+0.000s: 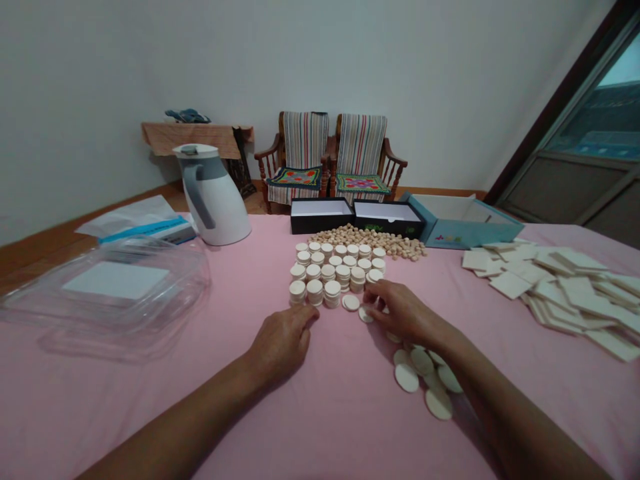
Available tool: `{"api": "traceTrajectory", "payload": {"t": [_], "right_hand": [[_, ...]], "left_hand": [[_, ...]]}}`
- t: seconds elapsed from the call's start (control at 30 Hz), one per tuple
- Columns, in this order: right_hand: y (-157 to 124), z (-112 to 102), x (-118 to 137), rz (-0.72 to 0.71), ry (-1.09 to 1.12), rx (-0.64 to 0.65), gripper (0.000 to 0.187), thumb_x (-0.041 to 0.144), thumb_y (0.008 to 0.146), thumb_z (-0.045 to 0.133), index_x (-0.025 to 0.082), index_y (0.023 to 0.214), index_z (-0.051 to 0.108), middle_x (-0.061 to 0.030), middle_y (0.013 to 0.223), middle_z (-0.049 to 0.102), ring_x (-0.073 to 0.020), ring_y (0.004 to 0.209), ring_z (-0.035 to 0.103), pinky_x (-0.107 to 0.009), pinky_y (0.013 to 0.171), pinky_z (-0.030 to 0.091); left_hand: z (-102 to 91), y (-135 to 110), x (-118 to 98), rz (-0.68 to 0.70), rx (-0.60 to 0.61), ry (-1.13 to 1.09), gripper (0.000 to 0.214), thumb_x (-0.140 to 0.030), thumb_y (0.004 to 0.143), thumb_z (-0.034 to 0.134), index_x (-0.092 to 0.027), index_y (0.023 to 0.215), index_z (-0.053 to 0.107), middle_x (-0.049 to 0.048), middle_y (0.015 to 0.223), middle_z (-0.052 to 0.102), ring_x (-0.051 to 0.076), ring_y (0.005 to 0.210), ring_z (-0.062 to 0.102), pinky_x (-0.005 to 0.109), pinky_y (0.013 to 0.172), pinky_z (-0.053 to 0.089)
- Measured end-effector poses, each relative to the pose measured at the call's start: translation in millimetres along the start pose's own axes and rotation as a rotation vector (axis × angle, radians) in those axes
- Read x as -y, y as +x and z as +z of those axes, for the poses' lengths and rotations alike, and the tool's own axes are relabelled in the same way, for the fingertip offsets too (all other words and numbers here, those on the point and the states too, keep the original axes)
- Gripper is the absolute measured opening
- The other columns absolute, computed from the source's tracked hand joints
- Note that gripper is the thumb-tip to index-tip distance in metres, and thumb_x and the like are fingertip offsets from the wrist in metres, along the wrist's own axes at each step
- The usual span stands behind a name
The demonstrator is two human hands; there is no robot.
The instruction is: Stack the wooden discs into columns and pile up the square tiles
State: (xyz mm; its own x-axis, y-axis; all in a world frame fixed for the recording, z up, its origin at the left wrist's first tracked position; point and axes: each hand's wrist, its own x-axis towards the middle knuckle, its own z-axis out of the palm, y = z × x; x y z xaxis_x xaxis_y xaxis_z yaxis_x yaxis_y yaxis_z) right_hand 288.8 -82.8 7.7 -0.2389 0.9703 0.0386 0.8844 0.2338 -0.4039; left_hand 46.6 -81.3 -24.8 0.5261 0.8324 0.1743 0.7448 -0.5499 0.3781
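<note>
Short stacks of round pale wooden discs (332, 288) stand in rows on the pink cloth. My left hand (283, 340) rests on the cloth just in front of the nearest left stacks, fingers curled together, with nothing visible in them. At the right end of the front row, my right hand (400, 312) has its fingertips closed on a wooden disc (366, 314) low over the cloth. A low pair of discs (351, 303) lies between that disc and the stacks. Loose discs (421, 362) are scattered beneath and beside my right forearm, which partly hides them.
Behind the stacks lie many small wooden pieces (350, 235), two black boxes (320, 217) and a blue box (467, 230). Square wooden boards (565, 287) are heaped on the right. A clear plastic container (165, 273) and a white jug (215, 200) occupy the left.
</note>
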Motion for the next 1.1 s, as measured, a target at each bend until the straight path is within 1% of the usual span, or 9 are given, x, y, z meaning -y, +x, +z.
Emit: {"api": "traceTrajectory", "payload": {"t": [0.13,0.27,0.33,0.47,0.6,0.67,0.87,1.03,1.1], "right_hand": [[-2,5,3,0.005,-0.075,0.056,0.019,0.017,0.07,0.061,0.017,0.089,0.057,-0.0065,0.092,0.061,-0.0168,0.079,0.054,-0.025,0.066,0.036],[-3,9,3,-0.01,-0.141,0.062,0.015,0.013,0.072,0.054,0.017,0.086,0.053,-0.0078,0.095,0.059,-0.0177,0.083,0.054,-0.027,0.069,0.035],[-3,8,3,-0.003,-0.177,0.058,0.016,0.015,0.071,0.054,0.018,0.086,0.052,-0.008,0.094,0.058,-0.0186,0.083,0.053,-0.028,0.068,0.035],[-1,5,2,0.008,-0.109,-0.003,0.018,0.018,0.069,0.056,0.018,0.087,0.05,-0.0056,0.088,0.056,-0.0172,0.078,0.049,-0.027,0.066,0.034],[5,10,3,-0.088,0.004,-0.133,0.022,0.015,0.067,0.054,0.019,0.088,0.049,-0.0039,0.087,0.053,-0.0162,0.079,0.046,-0.026,0.068,0.035],[8,14,6,-0.114,0.015,-0.167,0.023,0.013,0.067,0.052,0.019,0.089,0.049,-0.0041,0.088,0.053,-0.0163,0.08,0.046,-0.026,0.069,0.035],[8,22,13,-0.104,-0.021,-0.15,0.02,0.014,0.072,0.052,0.017,0.091,0.051,-0.0057,0.091,0.052,-0.0165,0.081,0.047,-0.026,0.07,0.036],[6,16,13,-0.086,-0.025,-0.165,0.021,0.017,0.075,0.052,0.018,0.096,0.055,-0.0059,0.093,0.056,-0.0161,0.081,0.05,-0.025,0.069,0.036],[4,12,13,-0.043,-0.046,-0.151,0.017,0.016,0.076,0.051,0.018,0.091,0.058,-0.0046,0.087,0.058,-0.0154,0.077,0.051,-0.025,0.067,0.035]], "left_hand": [[-0.2,0,0,-0.012,0.005,-0.01,0.027,-0.003,0.076,0.043,-0.019,0.092,0.057,0.0036,0.087,0.065,0.018,0.079,0.061,0.027,0.071,0.043],[-0.6,0,-1,-0.01,0.004,-0.005,0.026,-0.005,0.079,0.042,-0.019,0.094,0.058,0.0042,0.088,0.065,0.018,0.081,0.061,0.028,0.073,0.043],[-0.8,0,-1,-0.013,0.005,-0.004,0.026,-0.005,0.079,0.042,-0.019,0.093,0.058,0.0041,0.088,0.065,0.018,0.081,0.061,0.027,0.072,0.043],[-1.3,0,-2,-0.015,0.007,-0.003,0.024,-0.005,0.079,0.042,-0.019,0.09,0.057,0.0035,0.086,0.064,0.017,0.078,0.061,0.026,0.069,0.042],[-1.5,0,-2,-0.013,0.007,-0.004,0.023,-0.005,0.078,0.042,-0.02,0.089,0.057,0.0033,0.084,0.064,0.017,0.078,0.061,0.026,0.069,0.043],[-1.2,0,-1,-0.012,0.009,-0.011,0.024,-0.005,0.078,0.042,-0.02,0.09,0.057,0.0036,0.086,0.064,0.018,0.079,0.061,0.027,0.071,0.043],[-0.7,0,-1,-0.016,0.007,-0.012,0.025,-0.005,0.077,0.042,-0.019,0.09,0.057,0.0034,0.084,0.064,0.017,0.077,0.06,0.027,0.07,0.043],[-0.9,0,-1,-0.024,0.005,-0.001,0.023,-0.006,0.078,0.043,-0.02,0.09,0.056,0.0031,0.086,0.064,0.017,0.077,0.06,0.026,0.069,0.042],[-0.7,0,-1,-0.019,-0.001,0.001,0.024,-0.006,0.078,0.042,-0.02,0.09,0.057,0.0032,0.086,0.064,0.017,0.077,0.06,0.027,0.069,0.042]]}}
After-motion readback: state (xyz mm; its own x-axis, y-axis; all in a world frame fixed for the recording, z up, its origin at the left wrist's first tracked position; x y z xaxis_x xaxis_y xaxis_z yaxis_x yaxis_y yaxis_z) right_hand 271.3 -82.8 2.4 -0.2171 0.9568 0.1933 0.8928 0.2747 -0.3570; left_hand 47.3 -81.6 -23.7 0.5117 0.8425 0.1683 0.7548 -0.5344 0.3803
